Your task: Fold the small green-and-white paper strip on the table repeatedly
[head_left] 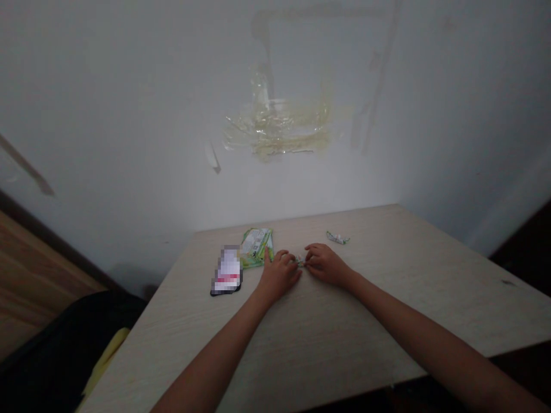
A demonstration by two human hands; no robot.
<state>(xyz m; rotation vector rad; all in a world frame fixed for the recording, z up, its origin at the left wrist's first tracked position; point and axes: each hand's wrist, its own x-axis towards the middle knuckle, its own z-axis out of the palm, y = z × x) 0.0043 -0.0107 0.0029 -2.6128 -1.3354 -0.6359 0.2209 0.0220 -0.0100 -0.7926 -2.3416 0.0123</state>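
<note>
Between my hands on the table lies a small white-and-green wrapper (300, 261), perhaps a wrapped sweet; whether anything is inside cannot be seen. My left hand (282, 272) has its fingers bent over the wrapper's left end, with the thumb pointing up and away from it. At the other end, the fingertips of my right hand (328, 265) are pinched together on the wrapper. The fingers partly hide it. A similar twisted white-and-green wrapper (338, 237) lies apart, beyond my right hand. Just past my left hand rests a flat green-and-white packet (257, 244).
A dark-edged phone (228, 272) with a blurred-out screen lies left of the packet, close to it. The pale wooden table (344, 332) meets a white wall (146, 115) marked with old tape (279, 129). Dark and yellow cloth (105, 358) is beyond the table's left edge.
</note>
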